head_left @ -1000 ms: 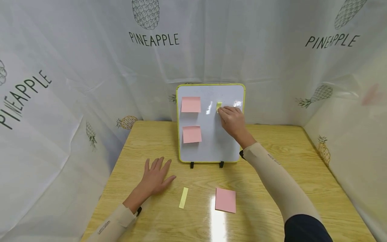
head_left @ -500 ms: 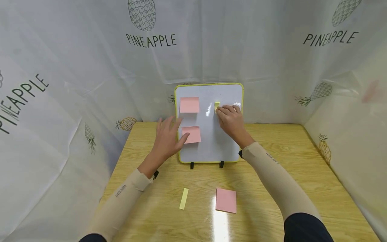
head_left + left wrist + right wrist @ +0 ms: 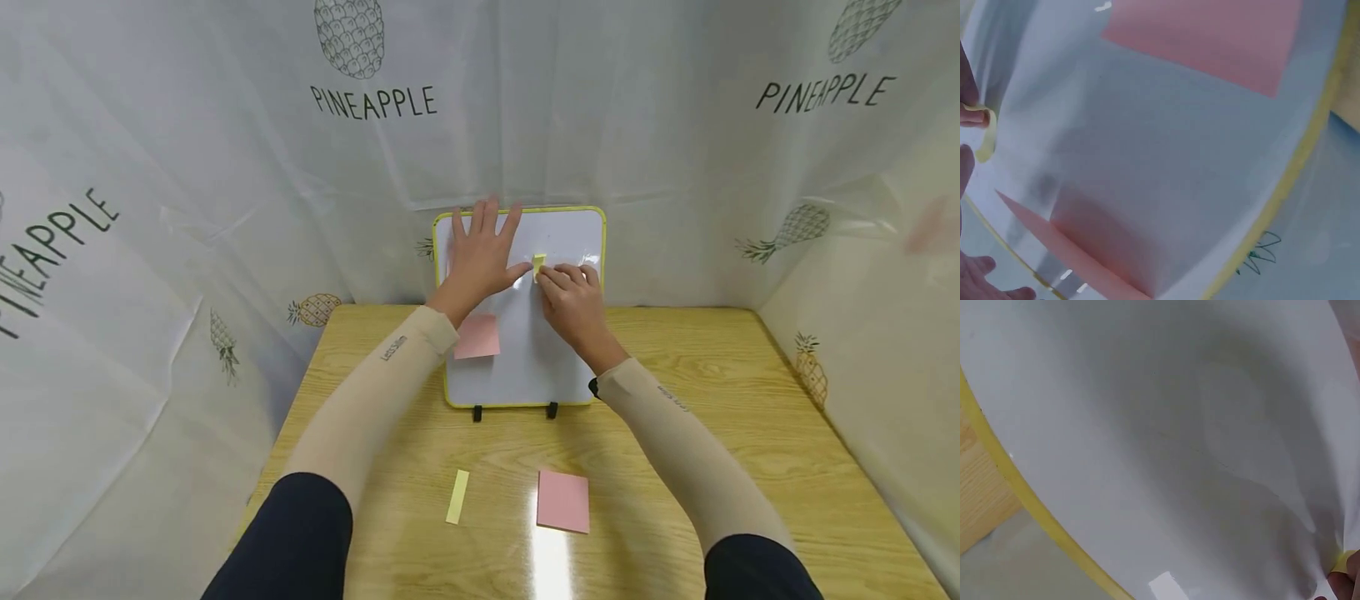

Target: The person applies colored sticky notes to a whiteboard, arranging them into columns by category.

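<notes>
A small whiteboard (image 3: 532,358) with a yellow rim stands propped on the table. On its upper right side is a yellow sticky strip (image 3: 539,262), whose lower end my right hand (image 3: 576,308) pinches. In the left wrist view the yellow strip (image 3: 988,140) curls away from the fingers. My left hand (image 3: 480,257) lies spread over the board's upper left, fingertips at the top rim, thumb close to the strip. It hides the upper pink sticky note (image 3: 1075,253) from the head view. A lower pink sticky note (image 3: 477,337) shows below the left wrist.
On the wooden table (image 3: 675,367) lie another yellow strip (image 3: 457,497) and a pink pad of sticky notes (image 3: 562,502). Two black feet (image 3: 477,413) hold up the board. A white curtain with pineapple prints (image 3: 225,167) hangs behind and at both sides.
My left hand has risen from the tabletop, past the lower pink note, to the board's upper left. My right hand stays at the yellow strip.
</notes>
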### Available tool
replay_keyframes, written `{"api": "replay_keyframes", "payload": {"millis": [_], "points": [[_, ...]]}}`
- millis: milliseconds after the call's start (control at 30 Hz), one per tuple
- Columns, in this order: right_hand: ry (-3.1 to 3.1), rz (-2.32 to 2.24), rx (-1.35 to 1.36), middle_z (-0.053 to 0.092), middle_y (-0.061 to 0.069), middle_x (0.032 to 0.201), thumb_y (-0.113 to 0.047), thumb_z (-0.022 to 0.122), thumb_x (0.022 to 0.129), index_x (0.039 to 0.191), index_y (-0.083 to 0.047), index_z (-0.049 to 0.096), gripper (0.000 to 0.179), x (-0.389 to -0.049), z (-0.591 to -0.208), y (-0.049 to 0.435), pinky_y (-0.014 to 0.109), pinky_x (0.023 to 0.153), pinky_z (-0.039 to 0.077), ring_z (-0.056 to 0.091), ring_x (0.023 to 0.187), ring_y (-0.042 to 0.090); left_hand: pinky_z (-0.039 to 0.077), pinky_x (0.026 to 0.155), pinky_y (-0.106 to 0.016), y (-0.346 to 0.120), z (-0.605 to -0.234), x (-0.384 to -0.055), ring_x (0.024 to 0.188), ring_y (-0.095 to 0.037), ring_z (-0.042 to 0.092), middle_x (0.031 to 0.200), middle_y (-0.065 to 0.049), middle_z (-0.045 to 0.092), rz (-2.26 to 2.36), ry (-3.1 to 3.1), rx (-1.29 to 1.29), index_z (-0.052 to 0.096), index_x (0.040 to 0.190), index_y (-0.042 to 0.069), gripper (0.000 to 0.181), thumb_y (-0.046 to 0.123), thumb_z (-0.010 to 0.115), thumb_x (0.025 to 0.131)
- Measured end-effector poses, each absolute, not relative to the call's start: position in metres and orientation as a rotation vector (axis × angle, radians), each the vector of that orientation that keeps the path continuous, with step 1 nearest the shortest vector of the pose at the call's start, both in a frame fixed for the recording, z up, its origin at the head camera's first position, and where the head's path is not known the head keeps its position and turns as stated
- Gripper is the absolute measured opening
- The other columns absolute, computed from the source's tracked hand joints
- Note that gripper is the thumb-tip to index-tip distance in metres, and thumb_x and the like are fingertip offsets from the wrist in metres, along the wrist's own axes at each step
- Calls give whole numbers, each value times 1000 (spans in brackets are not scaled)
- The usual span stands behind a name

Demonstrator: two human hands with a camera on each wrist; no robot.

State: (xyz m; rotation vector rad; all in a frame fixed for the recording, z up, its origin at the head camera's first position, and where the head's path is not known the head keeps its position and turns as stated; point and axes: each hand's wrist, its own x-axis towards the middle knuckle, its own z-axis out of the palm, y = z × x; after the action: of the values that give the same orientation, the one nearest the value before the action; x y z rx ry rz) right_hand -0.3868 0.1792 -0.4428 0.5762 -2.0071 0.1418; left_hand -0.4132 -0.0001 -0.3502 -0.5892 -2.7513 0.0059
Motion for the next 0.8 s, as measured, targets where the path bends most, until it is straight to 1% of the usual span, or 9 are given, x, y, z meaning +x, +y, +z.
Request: {"api": "replay_keyframes", "payload": {"millis": [100, 200, 333, 433, 567, 700, 800], "points": [[-2013, 148, 569, 77, 6, 104, -8, 65, 93, 101, -6, 79, 16, -386, -444, 178, 46, 84, 47, 69, 96, 27, 3, 119, -64, 12, -351, -423, 153, -32, 4, 166, -14, 5, 43, -2813, -589, 1, 160, 27, 99, 71, 52, 88], [-2026, 154, 554, 76, 6, 106, -9, 66, 92, 102, -6, 79, 16, -386, -446, 178, 47, 84, 46, 68, 97, 26, 2, 119, -63, 22, -350, -428, 153, -32, 3, 165, -14, 5, 41, -2836, -588, 0, 160, 29, 97, 70, 52, 89], [-2034, 159, 541, 76, 7, 108, -10, 66, 93, 104, -6, 78, 17, -387, -447, 179, 47, 85, 46, 68, 98, 27, 5, 118, -64, 31, -351, -433, 152, -32, 9, 163, -13, 14, 56, -2830, -564, 2, 160, 30, 96, 68, 55, 89], [-2031, 158, 535, 76, 6, 109, -9, 65, 94, 103, -6, 78, 17, -387, -448, 180, 47, 86, 45, 68, 99, 26, 8, 118, -63, 36, -351, -434, 150, -30, 16, 158, -11, 25, 48, -2812, -538, 8, 160, 29, 93, 66, 57, 90], [-2010, 169, 525, 76, 5, 107, -8, 65, 93, 100, -7, 79, 16, -388, -451, 181, 47, 85, 45, 68, 98, 26, 10, 118, -63, 41, -350, -435, 147, -31, 22, 152, -13, 34, -19, -2796, -523, 18, 157, 27, 83, 59, 58, 92], [-1984, 195, 534, 77, 5, 105, -6, 67, 91, 97, -6, 79, 14, -388, -452, 181, 47, 84, 46, 68, 96, 26, 13, 117, -63, 44, -348, -436, 145, -33, 27, 147, -15, 39, -24, -2797, -504, 21, 156, 27, 76, 54, 58, 95], [-1972, 205, 560, 77, 7, 105, -5, 69, 89, 96, -5, 79, 12, -388, -451, 181, 48, 85, 46, 68, 97, 28, 13, 117, -62, 45, -347, -437, 143, -33, 29, 146, -16, 40, -15, -2801, -481, 22, 155, 28, 72, 53, 56, 96]]}}
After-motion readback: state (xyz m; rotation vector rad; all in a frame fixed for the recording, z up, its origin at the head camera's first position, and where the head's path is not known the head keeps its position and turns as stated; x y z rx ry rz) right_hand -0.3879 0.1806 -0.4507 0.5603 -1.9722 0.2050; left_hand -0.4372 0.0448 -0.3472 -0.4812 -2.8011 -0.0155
